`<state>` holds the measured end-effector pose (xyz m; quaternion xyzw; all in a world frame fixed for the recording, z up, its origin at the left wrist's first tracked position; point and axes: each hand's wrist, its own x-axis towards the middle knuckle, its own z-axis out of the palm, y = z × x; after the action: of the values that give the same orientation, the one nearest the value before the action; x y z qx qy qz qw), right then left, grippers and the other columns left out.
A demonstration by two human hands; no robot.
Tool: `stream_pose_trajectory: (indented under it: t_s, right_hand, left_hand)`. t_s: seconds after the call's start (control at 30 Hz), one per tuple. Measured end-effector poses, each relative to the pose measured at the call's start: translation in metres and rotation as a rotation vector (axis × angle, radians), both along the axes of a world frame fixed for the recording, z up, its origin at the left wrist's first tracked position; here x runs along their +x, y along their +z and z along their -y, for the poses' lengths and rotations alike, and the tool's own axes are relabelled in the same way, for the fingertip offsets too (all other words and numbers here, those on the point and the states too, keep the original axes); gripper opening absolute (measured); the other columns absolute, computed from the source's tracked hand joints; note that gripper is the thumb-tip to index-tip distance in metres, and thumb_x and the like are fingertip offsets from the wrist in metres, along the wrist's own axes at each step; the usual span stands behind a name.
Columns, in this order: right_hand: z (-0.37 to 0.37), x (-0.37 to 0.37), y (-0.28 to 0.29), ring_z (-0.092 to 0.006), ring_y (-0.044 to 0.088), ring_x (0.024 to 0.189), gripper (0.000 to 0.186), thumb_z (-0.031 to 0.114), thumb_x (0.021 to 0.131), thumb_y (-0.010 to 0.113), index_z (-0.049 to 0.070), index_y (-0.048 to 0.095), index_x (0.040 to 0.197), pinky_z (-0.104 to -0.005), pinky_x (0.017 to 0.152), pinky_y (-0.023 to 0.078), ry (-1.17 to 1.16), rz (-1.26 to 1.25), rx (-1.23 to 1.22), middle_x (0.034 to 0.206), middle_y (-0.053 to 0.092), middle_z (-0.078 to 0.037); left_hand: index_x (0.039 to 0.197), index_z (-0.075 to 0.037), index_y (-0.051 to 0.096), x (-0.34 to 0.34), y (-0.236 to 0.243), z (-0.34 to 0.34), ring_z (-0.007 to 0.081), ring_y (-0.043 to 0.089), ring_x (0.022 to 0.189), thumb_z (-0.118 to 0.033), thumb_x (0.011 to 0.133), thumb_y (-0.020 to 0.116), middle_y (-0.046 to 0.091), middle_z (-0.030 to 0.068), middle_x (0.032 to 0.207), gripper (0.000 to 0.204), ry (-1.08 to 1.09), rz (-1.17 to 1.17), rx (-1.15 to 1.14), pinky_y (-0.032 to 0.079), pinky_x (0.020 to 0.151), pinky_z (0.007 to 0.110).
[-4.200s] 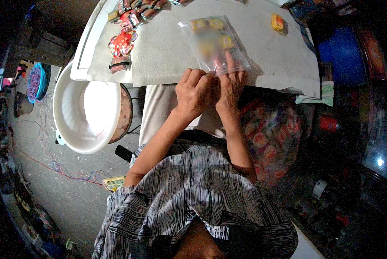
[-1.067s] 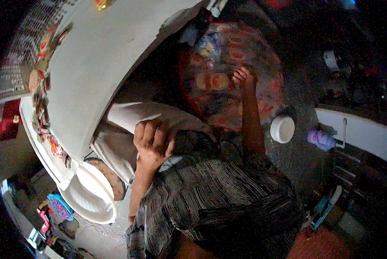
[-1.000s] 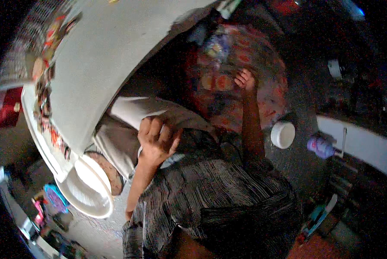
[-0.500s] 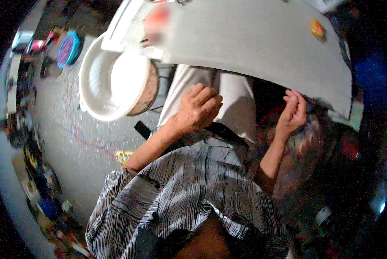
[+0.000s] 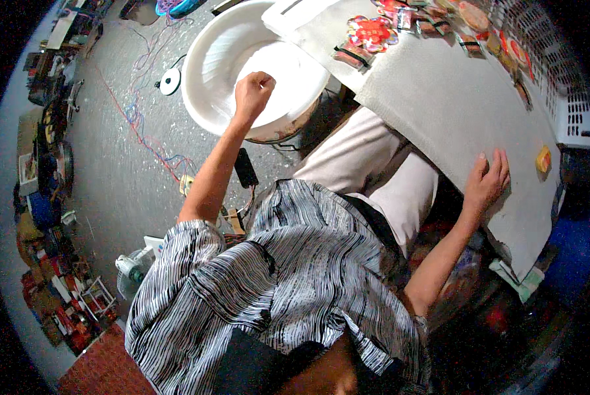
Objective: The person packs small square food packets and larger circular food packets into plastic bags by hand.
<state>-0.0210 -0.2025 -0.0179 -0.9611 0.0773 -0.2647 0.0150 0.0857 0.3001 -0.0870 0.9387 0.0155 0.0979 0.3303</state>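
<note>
My left hand (image 5: pixel 253 93) is closed in a loose fist over the large white basin (image 5: pixel 203 85). Whatever its curled fingers hold, if anything, is hidden. On the light grey board of the worktable (image 5: pixel 440 99), near its front edge, my right hand (image 5: pixel 488 181) lies flat with the fingers stretched out and nothing in it. To the right of that hand sits a small yellow packet (image 5: pixel 543 160). Several small wrapped packets (image 5: pixel 432 23) lie along the far side of the board, with a red flower-shaped piece (image 5: pixel 372 33) among them.
A white plastic crate (image 5: pixel 577 122) stands beyond the table's right side. The basin rests on a round stand at my left. A dark phone-like thing (image 5: pixel 245 168) is by my left hip, and cables (image 5: pixel 137 118) run over the floor. A small fan (image 5: pixel 132 270) stands behind on the left.
My left hand has gone from above my lap out to the left over the basin. My right hand has come down flat on the board. The view has turned, showing the packets and crate.
</note>
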Motion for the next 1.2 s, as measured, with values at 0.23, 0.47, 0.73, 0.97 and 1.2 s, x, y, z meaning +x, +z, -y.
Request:
stream_pose_trajectory:
  t_s: [0.23, 0.47, 0.73, 0.97, 1.2]
  right_hand:
    - [-0.009, -0.001, 0.011, -0.0321, 0.049, 0.123, 0.038, 0.033, 0.093, 0.055, 0.010, 0.058, 0.124, -0.0465, 0.102, 0.037, -0.055, -0.043, -0.026, 0.134, 0.054, -0.010]
    - [-0.005, -0.004, 0.009, -0.0334, 0.049, 0.123, 0.037, 0.033, 0.094, 0.054, 0.009, 0.058, 0.123, -0.0469, 0.103, 0.035, -0.054, -0.030, -0.025, 0.135, 0.053, -0.011]
    - [-0.008, -0.004, 0.007, -0.0340, 0.047, 0.124, 0.038, 0.031, 0.095, 0.053, 0.005, 0.057, 0.123, -0.0460, 0.103, 0.034, -0.078, -0.075, -0.024, 0.136, 0.051, -0.013]
    - [-0.005, -0.003, 0.004, -0.0352, 0.046, 0.123, 0.038, 0.028, 0.095, 0.054, 0.003, 0.057, 0.124, -0.0453, 0.104, 0.035, -0.061, -0.038, 0.017, 0.135, 0.051, -0.015]
    - [-0.041, -0.007, 0.000, -0.0337, 0.055, 0.114, 0.032, 0.018, 0.092, 0.059, -0.001, 0.060, 0.118, -0.0409, 0.095, 0.044, 0.084, 0.186, 0.429, 0.123, 0.059, -0.019]
  left_hand:
    - [0.082, -0.003, 0.071, 0.066, -0.062, -0.022, 0.0307, 0.067, 0.075, -0.049, 0.067, 0.076, 0.069, 0.0172, 0.081, 0.048, 0.048, -0.484, 0.254, 0.052, 0.070, 0.040]
    - [0.080, -0.005, 0.071, 0.074, -0.102, -0.031, 0.0324, 0.068, 0.079, -0.033, 0.067, 0.073, 0.069, 0.0180, 0.081, 0.031, -0.027, -0.321, 0.262, 0.054, 0.071, 0.042]
    - [0.073, -0.005, 0.069, 0.076, -0.100, -0.064, 0.0261, 0.065, 0.065, -0.018, 0.071, 0.065, 0.067, 0.0123, 0.074, 0.014, 0.099, -0.310, -0.030, 0.051, 0.062, 0.038]
    - [0.061, -0.001, 0.054, 0.045, -0.011, -0.032, 0.0145, 0.049, 0.046, -0.002, 0.078, 0.054, 0.054, 0.0071, 0.057, 0.017, 0.360, -0.319, -1.018, 0.035, 0.042, 0.027]
    - [0.081, 0.001, 0.055, -0.023, 0.034, 0.030, 0.0149, 0.057, 0.059, 0.000, 0.085, 0.056, 0.062, 0.0098, 0.073, 0.004, 0.274, -0.087, -1.416, 0.045, 0.053, 0.025]
